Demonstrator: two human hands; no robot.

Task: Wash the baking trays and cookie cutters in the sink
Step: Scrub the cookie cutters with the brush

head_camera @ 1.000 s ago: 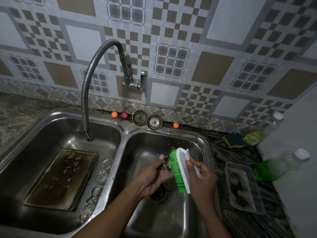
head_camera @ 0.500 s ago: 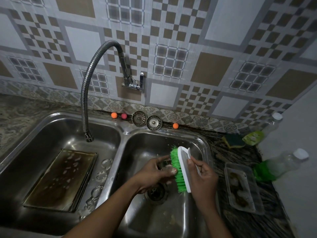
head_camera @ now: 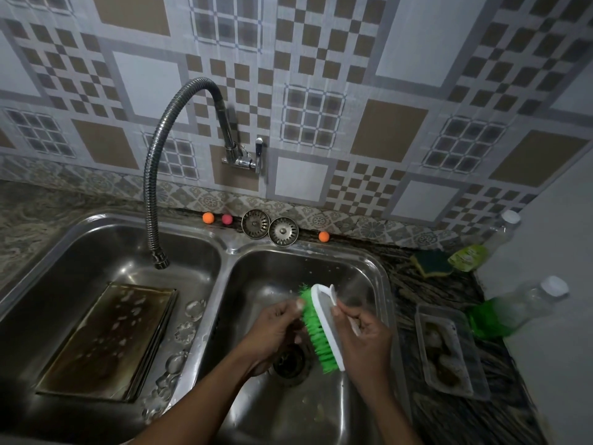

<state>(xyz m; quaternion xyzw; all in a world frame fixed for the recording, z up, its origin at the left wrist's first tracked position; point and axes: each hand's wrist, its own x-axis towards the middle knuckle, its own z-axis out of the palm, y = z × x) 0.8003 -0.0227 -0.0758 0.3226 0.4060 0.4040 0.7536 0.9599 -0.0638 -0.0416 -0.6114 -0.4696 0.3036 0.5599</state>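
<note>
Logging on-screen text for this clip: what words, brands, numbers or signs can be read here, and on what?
None can be read.
Yellow-green label on the clear bottle beside the sponge: print too blurred and small to read.
Bottle of green liquid, brush, tap: no text visible.

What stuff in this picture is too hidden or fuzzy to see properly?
Head view: what the left hand holds against the green-bristled white scrub brush, gripped by the right hand, is hidden by its curled fingers and the bristles.
Head view: the clear plastic bottle of green liquid is motion-blurred.
Head view: the brownish contents of the clear plastic tub are too dim to name.
</note>
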